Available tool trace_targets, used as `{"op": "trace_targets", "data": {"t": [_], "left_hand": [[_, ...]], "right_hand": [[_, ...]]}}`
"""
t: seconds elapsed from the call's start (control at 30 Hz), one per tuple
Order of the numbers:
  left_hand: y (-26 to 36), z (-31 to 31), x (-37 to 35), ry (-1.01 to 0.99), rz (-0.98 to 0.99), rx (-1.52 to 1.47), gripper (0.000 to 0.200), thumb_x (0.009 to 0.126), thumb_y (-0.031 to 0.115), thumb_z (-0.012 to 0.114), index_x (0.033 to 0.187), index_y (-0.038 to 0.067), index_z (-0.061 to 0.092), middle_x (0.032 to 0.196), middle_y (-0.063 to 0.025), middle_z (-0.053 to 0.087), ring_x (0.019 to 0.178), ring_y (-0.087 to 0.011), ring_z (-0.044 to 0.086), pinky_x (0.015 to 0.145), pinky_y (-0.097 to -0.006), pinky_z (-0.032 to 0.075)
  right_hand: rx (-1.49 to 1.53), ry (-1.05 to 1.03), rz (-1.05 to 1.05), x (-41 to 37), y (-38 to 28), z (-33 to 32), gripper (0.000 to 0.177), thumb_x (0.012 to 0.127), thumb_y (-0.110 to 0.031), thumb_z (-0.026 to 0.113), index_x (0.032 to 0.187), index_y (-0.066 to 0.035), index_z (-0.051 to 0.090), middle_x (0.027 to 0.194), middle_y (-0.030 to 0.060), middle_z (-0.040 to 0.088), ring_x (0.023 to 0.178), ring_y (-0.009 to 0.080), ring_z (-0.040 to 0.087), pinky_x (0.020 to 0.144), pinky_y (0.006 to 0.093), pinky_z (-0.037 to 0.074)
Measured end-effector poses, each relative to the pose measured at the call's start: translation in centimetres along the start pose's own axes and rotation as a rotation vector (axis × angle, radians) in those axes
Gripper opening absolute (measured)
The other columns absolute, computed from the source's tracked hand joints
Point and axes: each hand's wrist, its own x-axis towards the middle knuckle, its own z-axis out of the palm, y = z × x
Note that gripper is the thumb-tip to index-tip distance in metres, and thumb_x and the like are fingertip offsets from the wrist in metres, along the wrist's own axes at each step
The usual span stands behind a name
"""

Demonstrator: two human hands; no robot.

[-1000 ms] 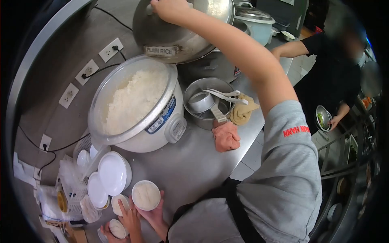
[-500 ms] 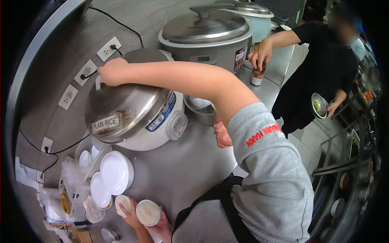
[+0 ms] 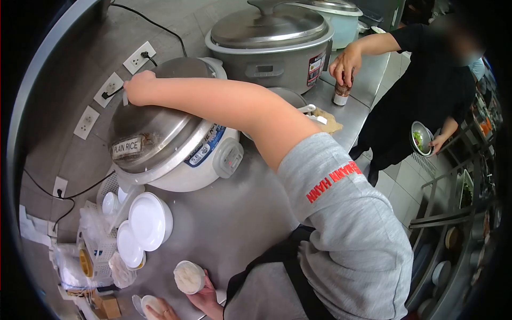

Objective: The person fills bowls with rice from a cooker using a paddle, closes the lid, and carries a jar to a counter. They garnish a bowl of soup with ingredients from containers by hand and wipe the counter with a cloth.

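Observation:
My right arm stretches across the counter, its hand (image 3: 141,88) closed round the pale handle (image 3: 125,98) of a dome lid (image 3: 154,128) labelled PLAIN RICE. That lid rests on a white rice cooker (image 3: 192,173), with a pale rim showing around its front. At the bottom, my left hand (image 3: 205,294) grips a small round tub of rice (image 3: 188,277), tilted toward the camera. Close by, another person's hand (image 3: 162,310) is on a white container (image 3: 151,306), partly cut off by the frame edge.
White plates (image 3: 151,220) and a plastic basket (image 3: 109,234) stand left. A larger rice cooker (image 3: 269,50) stands behind. Near a brown cloth (image 3: 328,120), a co-worker (image 3: 416,90) in black holds a jar (image 3: 342,93) and a metal bowl (image 3: 421,138).
The lid has shifted, and more of the cooker's front rim shows. The other person's hand has moved down, away from my rice tub. A pinkish shape under my right arm is now hidden.

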Motion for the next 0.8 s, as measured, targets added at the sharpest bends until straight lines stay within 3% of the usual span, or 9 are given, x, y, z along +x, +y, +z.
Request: {"op": "trace_targets", "data": {"t": [0.17, 0.23, 0.33, 0.4, 0.47, 0.57, 0.63, 0.7, 0.8], "left_hand": [[-2.3, 2.5, -0.4, 0.077, -0.036, -0.037, 0.043, 0.085, 0.034, 0.046, 0.122, 0.012, 0.044, 0.122, -0.0131, 0.046, 0.108, -0.0397, 0.045, 0.086, -0.0452, 0.046], [-1.9, 3.2, -0.6, 0.248, -0.085, -0.109, 0.044, 0.084, 0.031, 0.048, 0.121, 0.007, 0.044, 0.118, -0.0180, 0.047, 0.106, -0.0445, 0.043, 0.086, -0.0442, 0.047], [-2.0, 3.4, -0.2, 0.222, -0.052, -0.126, 0.049, 0.084, 0.029, 0.049, 0.121, -0.002, 0.040, 0.122, -0.0231, 0.040, 0.109, -0.0446, 0.041, 0.088, -0.0460, 0.045], [-2.4, 5.4, -0.7, 0.395, 0.022, -0.393, 0.055, 0.085, 0.026, 0.047, 0.123, -0.009, 0.030, 0.129, -0.0260, 0.029, 0.114, -0.0445, 0.035, 0.092, -0.0478, 0.042], [-2.6, 5.5, -1.0, 0.360, 0.074, -0.455, 0.055, 0.088, 0.023, 0.039, 0.125, -0.014, 0.021, 0.133, -0.0286, 0.017, 0.119, -0.0443, 0.029, 0.096, -0.0497, 0.038], [-2.5, 5.0, -1.0, 0.338, 0.070, -0.623, 0.049, 0.090, 0.018, 0.026, 0.124, -0.016, 0.018, 0.133, -0.0297, 0.018, 0.122, -0.0410, 0.027, 0.099, -0.0473, 0.034], [-2.1, 3.6, 0.0, 0.303, 0.070, -0.643, 0.048, 0.090, 0.017, 0.027, 0.124, -0.017, 0.020, 0.131, -0.0295, 0.023, 0.120, -0.0395, 0.031, 0.099, -0.0461, 0.035], [-2.1, 2.6, 1.5, 0.264, 0.071, -0.664, 0.047, 0.090, 0.016, 0.028, 0.123, -0.017, 0.022, 0.129, -0.0292, 0.028, 0.119, -0.0379, 0.034, 0.100, -0.0448, 0.035], [-3.4, 3.2, 2.5, 0.266, 0.123, -0.496, 0.041, 0.089, 0.013, 0.033, 0.120, -0.014, 0.030, 0.119, -0.0265, 0.042, 0.112, -0.0349, 0.043, 0.095, -0.0427, 0.041]], "right_hand": [[-0.015, -0.092, 0.085, -1.5, -1.1, -2.0, 0.039, 0.083, -0.021, 0.046, 0.119, -0.007, 0.045, 0.112, 0.0140, 0.053, 0.103, 0.0267, 0.053, 0.077, 0.0392, 0.045], [-0.002, -0.120, 0.108, -1.4, -1.3, -1.4, 0.040, 0.082, -0.020, 0.047, 0.120, -0.007, 0.044, 0.115, 0.0143, 0.050, 0.105, 0.0270, 0.051, 0.079, 0.0392, 0.044], [0.030, 0.049, 0.159, -0.8, -0.5, 0.2, 0.044, 0.078, -0.029, 0.053, 0.116, -0.007, 0.049, 0.117, 0.0153, 0.048, 0.109, 0.0279, 0.047, 0.078, 0.0418, 0.041], [0.023, 0.282, -0.106, -4.9, 0.4, -1.8, 0.043, 0.078, -0.031, 0.054, 0.113, -0.007, 0.050, 0.116, 0.0187, 0.044, 0.111, 0.0305, 0.041, 0.084, 0.0394, 0.037], [0.208, 0.583, -0.336, -11.1, 1.5, -3.7, 0.044, 0.077, -0.030, 0.059, 0.112, -0.004, 0.050, 0.113, 0.0195, 0.045, 0.109, 0.0324, 0.041, 0.088, 0.0400, 0.036], [0.192, 0.598, -0.424, -21.8, 4.7, -7.2, 0.046, 0.072, -0.024, 0.066, 0.114, -0.009, 0.052, 0.116, 0.0161, 0.045, 0.108, 0.0320, 0.041, 0.090, 0.0393, 0.034], [0.129, 0.635, -0.167, -28.4, 7.9, -9.1, 0.043, 0.070, -0.019, 0.067, 0.111, -0.009, 0.055, 0.116, 0.0125, 0.046, 0.106, 0.0296, 0.044, 0.091, 0.0373, 0.034], [0.121, 0.953, 0.119, -34.0, 14.9, -7.3, 0.033, 0.072, -0.011, 0.065, 0.102, -0.004, 0.055, 0.103, 0.0108, 0.053, 0.097, 0.0232, 0.050, 0.082, 0.0340, 0.040], [0.305, 1.078, 0.846, -43.1, 26.4, -2.6, 0.032, 0.079, -0.012, 0.060, 0.104, 0.005, 0.049, 0.094, 0.0123, 0.055, 0.080, 0.0170, 0.055, 0.071, 0.0277, 0.045]]}}
